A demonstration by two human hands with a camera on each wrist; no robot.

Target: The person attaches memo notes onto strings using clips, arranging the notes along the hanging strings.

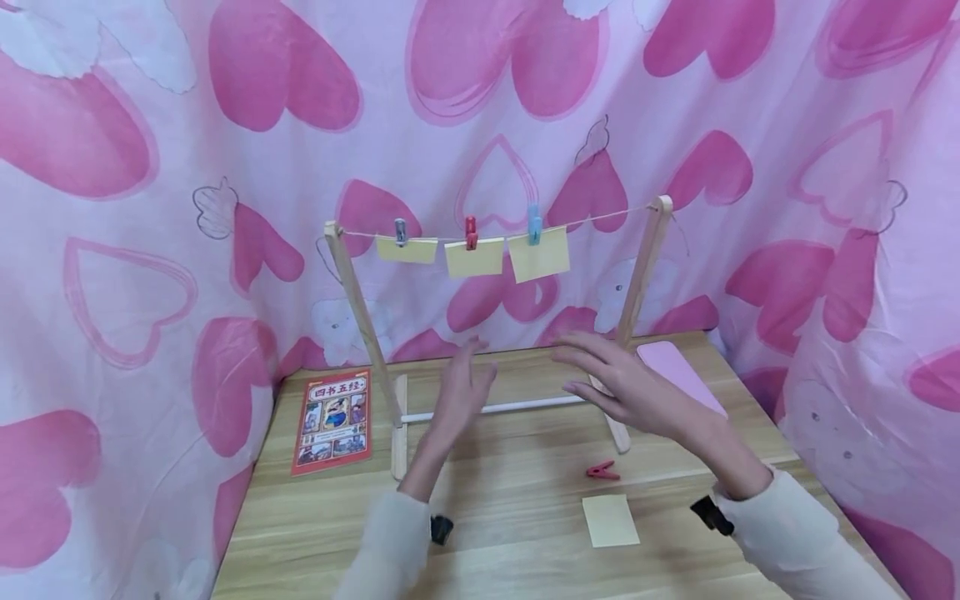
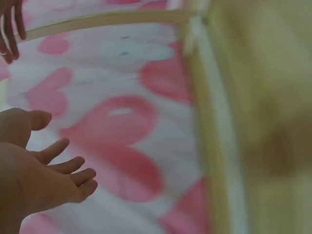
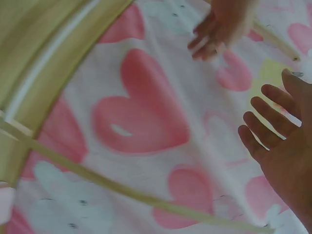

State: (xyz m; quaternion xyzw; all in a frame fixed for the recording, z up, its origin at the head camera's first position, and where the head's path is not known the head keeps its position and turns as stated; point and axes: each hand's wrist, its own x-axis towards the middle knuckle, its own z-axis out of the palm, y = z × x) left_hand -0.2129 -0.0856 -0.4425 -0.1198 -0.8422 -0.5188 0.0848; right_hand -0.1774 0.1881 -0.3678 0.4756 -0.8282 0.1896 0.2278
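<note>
My left hand [image 1: 459, 392] hovers over the table inside a wooden frame, fingers relaxed and nothing in them. Opposite it, my right hand [image 1: 626, 383] hangs in the air near the frame's right post [image 1: 647, 262], its fingers spread and holding nothing. Above both hands a string runs between the posts. From it hang three yellow paper notes, held by a grey clothespin [image 1: 401, 232], a red clothespin [image 1: 471, 233] and a blue clothespin [image 1: 534, 228]. The right wrist view shows the right palm [image 3: 287, 151] bare, with part of a yellow note [image 3: 268, 78] behind the fingers.
On the table lie a loose red clothespin [image 1: 602, 472] and, nearer me, a yellow note [image 1: 611, 522]. A white rod [image 1: 525, 407] joins the frame's feet low down. A red booklet [image 1: 333, 421] lies at left, a pink pad [image 1: 678, 375] at right. Heart-patterned curtain [image 1: 480, 83] closes the back.
</note>
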